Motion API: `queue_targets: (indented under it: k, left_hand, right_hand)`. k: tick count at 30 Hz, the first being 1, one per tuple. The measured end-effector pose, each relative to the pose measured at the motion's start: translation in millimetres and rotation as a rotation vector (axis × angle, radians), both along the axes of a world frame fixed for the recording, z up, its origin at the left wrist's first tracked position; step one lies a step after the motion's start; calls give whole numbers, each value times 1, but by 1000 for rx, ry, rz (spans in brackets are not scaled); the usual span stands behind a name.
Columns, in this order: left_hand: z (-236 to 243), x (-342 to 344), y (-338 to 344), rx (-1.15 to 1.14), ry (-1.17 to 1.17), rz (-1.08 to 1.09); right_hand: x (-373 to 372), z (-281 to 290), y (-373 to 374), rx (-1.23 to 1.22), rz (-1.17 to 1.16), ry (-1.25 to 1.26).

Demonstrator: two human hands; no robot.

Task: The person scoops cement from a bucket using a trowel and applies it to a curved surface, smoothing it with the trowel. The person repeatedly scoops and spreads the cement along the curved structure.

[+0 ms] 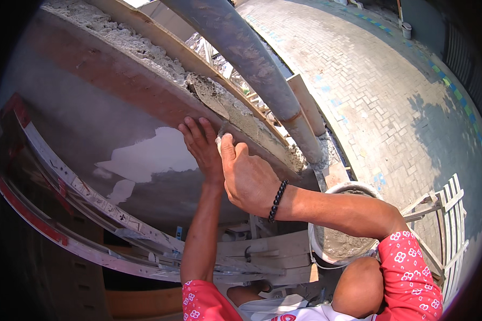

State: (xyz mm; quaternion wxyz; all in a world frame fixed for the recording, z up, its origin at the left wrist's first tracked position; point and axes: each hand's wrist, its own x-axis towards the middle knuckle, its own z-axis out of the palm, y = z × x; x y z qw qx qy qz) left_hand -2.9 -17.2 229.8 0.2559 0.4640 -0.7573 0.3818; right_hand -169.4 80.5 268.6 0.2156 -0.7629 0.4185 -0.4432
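Note:
My right hand (251, 179), with a black bead bracelet at the wrist, is closed round the handle of a trowel (213, 102). The trowel's blade rests along the rough top of the wall, with grey mortar (202, 84) at its far end. Fingers extended, my left hand (202, 147) lies against the reddish-brown band (118, 75) just below that top edge. Beside its wrist, a pale white patch (152, 155) shows on the grey wall face. Most of the trowel handle is hidden inside my right fist.
A bucket of wet mortar (340, 243) stands under my right forearm. A thick grey pipe (257, 64) slants past the wall top, beside a long wooden board (160, 37). A ladder (85, 187) lies at the left. Wooden slats (452, 224) stand right, near a paved lane (358, 80).

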Motion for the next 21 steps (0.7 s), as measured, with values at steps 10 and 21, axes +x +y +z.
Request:
queue_targets:
  k: [10, 21]
  left_hand:
    - [5, 11, -8, 111, 88, 25]
    - [9, -3, 10, -30, -114, 5]
  right_hand:
    - [-2, -12, 37, -147, -96, 287]
    - [-51, -59, 66, -65, 112, -151]
